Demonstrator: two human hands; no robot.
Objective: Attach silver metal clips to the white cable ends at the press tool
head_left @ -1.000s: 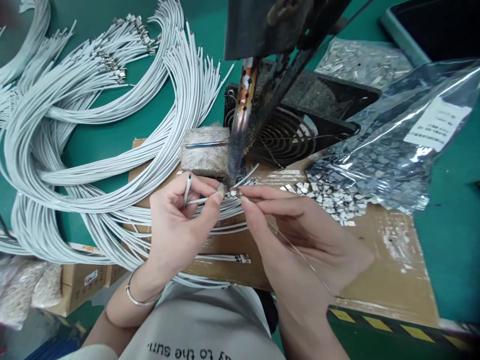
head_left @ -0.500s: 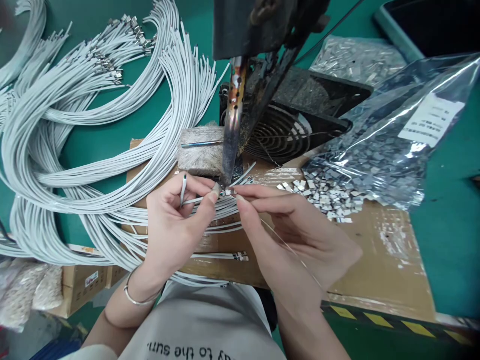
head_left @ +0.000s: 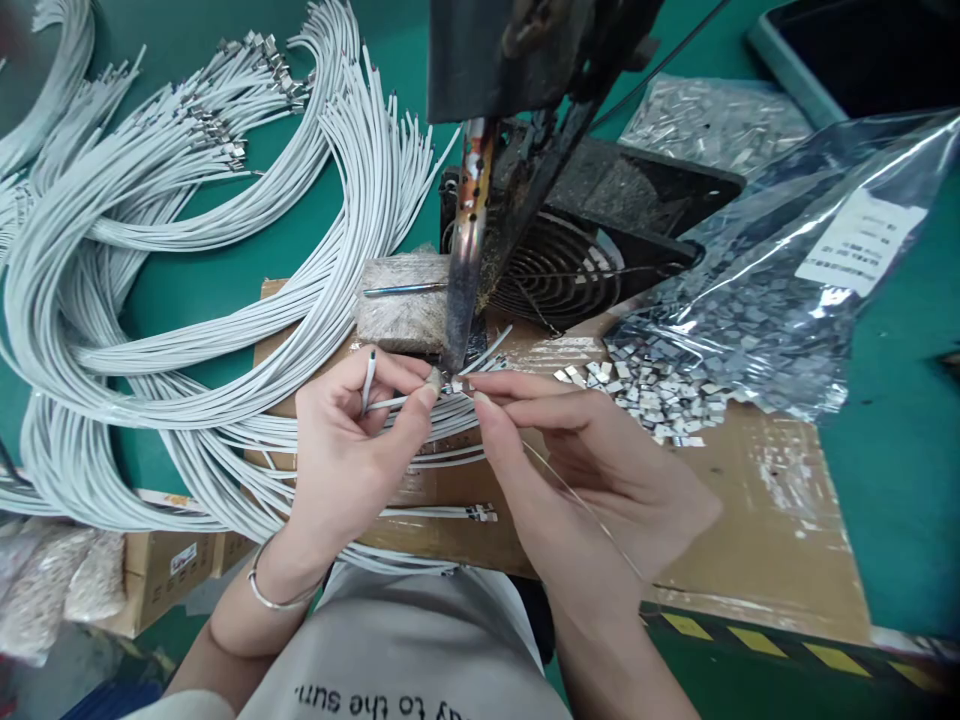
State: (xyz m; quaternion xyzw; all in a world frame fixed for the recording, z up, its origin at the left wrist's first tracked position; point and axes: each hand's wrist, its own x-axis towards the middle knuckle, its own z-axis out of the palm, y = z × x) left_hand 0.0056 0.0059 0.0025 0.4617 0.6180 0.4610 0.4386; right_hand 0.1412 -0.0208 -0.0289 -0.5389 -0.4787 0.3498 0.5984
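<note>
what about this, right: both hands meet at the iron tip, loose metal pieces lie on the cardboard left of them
One slip: the head view shows the loose metal pieces on the cardboard right of the left hand and right hand, not left of them.

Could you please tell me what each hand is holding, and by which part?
The left hand pinches a white wire close to its end, by the soldering iron. The right hand pinches a thin solder wire near its tip.
</note>
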